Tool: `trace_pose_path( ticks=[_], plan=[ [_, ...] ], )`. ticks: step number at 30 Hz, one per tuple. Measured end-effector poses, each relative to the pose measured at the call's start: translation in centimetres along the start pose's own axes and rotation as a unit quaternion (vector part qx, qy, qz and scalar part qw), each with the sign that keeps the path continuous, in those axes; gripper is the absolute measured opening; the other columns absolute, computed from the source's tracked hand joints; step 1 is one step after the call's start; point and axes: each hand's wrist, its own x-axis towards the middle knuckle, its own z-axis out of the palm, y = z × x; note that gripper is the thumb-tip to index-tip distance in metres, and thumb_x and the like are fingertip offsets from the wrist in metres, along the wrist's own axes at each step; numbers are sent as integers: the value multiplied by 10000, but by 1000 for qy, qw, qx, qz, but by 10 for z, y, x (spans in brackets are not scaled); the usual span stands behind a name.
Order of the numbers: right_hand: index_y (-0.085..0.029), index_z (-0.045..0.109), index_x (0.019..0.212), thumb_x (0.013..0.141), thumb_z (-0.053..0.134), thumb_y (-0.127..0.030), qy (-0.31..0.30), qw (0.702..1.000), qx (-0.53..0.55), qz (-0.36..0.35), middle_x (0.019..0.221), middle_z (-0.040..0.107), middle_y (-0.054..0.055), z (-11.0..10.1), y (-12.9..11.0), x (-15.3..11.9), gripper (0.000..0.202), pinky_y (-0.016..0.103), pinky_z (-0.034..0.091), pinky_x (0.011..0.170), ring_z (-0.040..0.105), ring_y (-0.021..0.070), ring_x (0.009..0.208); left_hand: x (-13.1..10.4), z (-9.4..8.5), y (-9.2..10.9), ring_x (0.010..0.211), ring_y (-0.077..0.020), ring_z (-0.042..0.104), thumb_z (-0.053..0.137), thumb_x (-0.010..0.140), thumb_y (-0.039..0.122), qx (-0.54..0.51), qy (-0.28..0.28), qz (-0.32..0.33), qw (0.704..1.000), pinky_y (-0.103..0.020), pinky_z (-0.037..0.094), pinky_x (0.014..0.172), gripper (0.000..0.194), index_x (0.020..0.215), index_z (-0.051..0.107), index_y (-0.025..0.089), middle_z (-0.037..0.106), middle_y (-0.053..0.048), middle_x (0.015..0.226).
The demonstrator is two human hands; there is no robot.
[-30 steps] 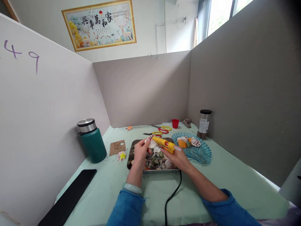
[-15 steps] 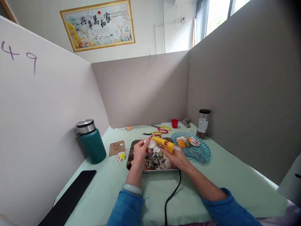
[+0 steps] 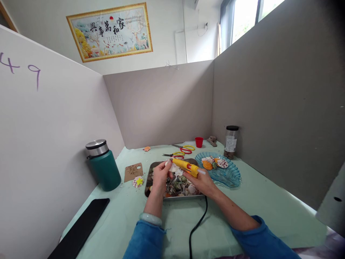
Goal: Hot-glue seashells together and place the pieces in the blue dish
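Two hands [image 3: 161, 173] [image 3: 201, 182]; one holds a smooth plastic glue gun [image 3: 185, 166]; one, pale shell [image 3: 174, 167].

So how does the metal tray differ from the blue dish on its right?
The tray is grey and rectangular with rounded corners; the dish is blue with a scalloped rim. The tray is largely covered with shells, while the dish holds one small cluster of pieces. Both rest on the green tabletop.

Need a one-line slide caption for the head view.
Right hand points a yellow glue gun at a pale shell in the left hand, above a tray of shells.
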Motion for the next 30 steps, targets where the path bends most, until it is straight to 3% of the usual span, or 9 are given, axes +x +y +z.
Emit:
trace_pose_path(
  ticks=[30],
  plan=[
    [-148,710,927,796,602,-480,-3,1000,0,-4,798,695,47,-2,-4,-1,373,297,511,670,616,209,738,1,-1,-1,383,-41,381,754,600,480,-9,-7,10,1000,-187,273,410,428,836,713,124,546,25,540]
  ],
)
